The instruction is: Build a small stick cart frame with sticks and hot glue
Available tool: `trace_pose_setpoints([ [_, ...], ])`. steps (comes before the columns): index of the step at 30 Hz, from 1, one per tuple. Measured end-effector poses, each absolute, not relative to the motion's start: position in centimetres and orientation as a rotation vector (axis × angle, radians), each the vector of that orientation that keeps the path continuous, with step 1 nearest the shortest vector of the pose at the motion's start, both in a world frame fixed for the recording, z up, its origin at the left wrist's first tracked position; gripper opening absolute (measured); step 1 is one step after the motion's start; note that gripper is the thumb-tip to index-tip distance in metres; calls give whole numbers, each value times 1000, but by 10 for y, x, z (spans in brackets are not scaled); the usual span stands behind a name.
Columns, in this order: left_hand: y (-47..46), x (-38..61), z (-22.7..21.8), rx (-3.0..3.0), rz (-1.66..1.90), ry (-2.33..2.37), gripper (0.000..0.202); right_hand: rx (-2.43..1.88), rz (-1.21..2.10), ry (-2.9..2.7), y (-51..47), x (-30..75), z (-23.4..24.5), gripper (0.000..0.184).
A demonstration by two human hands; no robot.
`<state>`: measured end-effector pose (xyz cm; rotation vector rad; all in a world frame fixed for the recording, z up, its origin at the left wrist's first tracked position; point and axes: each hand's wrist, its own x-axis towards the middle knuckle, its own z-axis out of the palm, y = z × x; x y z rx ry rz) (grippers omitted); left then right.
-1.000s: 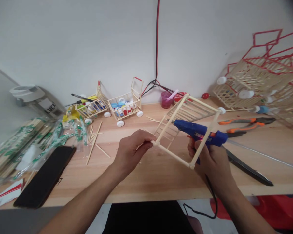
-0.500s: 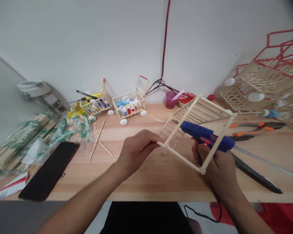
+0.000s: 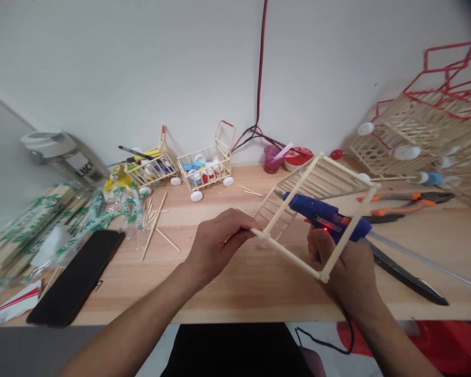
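Note:
My left hand pinches the near left corner of a pale stick frame, an open box of thin wooden sticks held tilted above the wooden desk. My right hand grips a blue hot glue gun whose red light glows; its nozzle points left, into the frame, close to the slatted side. A clear glue stick pokes out of the gun's back toward the right. The gun's black cord hangs off the desk's front edge.
Two small stick carts with bottle caps stand by the wall. Loose sticks, chopstick packets and a black phone lie left. Orange pliers, a dark blade and large red-trimmed stick carts are right.
The view has shifted slightly. The frame and both hands stay nearly where they were; the glue gun's nozzle has edged a little to the left inside the frame.

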<state>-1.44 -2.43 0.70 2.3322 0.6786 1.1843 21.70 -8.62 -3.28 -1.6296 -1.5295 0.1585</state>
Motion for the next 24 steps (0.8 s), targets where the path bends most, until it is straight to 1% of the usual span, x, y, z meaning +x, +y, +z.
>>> trace_pose_setpoints([
  [11, -23, -14, 6, 2357, 1182, 688, 11, -1595, -14, -1589, -85, 218, -37, 48],
  [21, -23, -15, 5, 2346, 1200, 684, 10, -1616, 42, -1538, -87, 217, -36, 49],
  [24, -22, -15, 5, 2353, 1197, 699, 10, -1585, 130, -1501, -89, 218, -37, 49],
])
